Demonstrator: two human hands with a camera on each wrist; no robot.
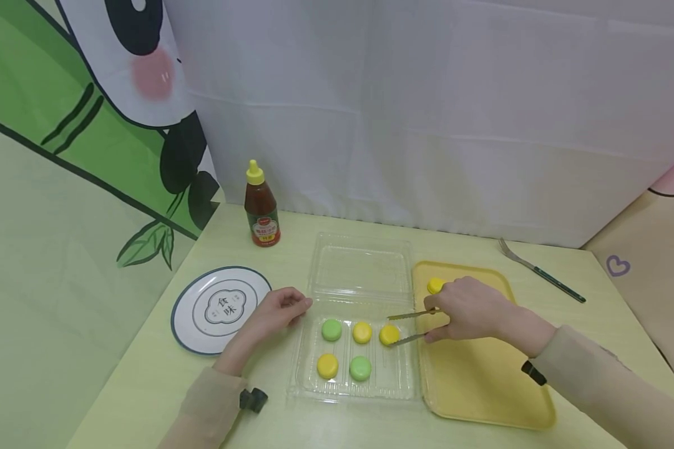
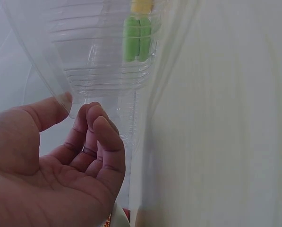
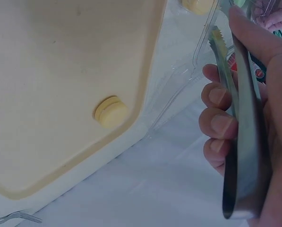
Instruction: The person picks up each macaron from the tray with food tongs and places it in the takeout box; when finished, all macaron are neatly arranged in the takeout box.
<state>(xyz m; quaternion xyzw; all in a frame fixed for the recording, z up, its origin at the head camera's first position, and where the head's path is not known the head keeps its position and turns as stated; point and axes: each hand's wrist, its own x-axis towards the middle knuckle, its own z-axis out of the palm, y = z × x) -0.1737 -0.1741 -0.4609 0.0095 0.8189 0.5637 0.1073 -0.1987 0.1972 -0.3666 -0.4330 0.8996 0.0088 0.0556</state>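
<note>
My right hand [image 1: 466, 308] grips metal tongs [image 3: 249, 137], whose toothed tips stand apart beside a yellow macaron [image 1: 389, 335] in the right part of a clear plastic container [image 1: 342, 394]. The same container holds two green macarons, one at the back left [image 1: 331, 329] and one in front [image 1: 361, 368], plus more yellow ones [image 1: 362, 332]. At the container's left edge, near the hinge of its raised lid [image 1: 362, 265], my left hand [image 1: 278, 312] pinches the rim between thumb and fingers. Another yellow macaron [image 3: 111, 112] stands on edge in a corner of the yellow tray [image 1: 483, 380].
Left of the container lies a white plate [image 1: 191, 318] with a blue rim. A red sauce bottle [image 1: 263, 215] with a yellow cap stands behind it. Past the tray, at the back right, is a dark-handled fork [image 1: 545, 274]. A white curtain [image 1: 427, 125] hangs along the table's back edge.
</note>
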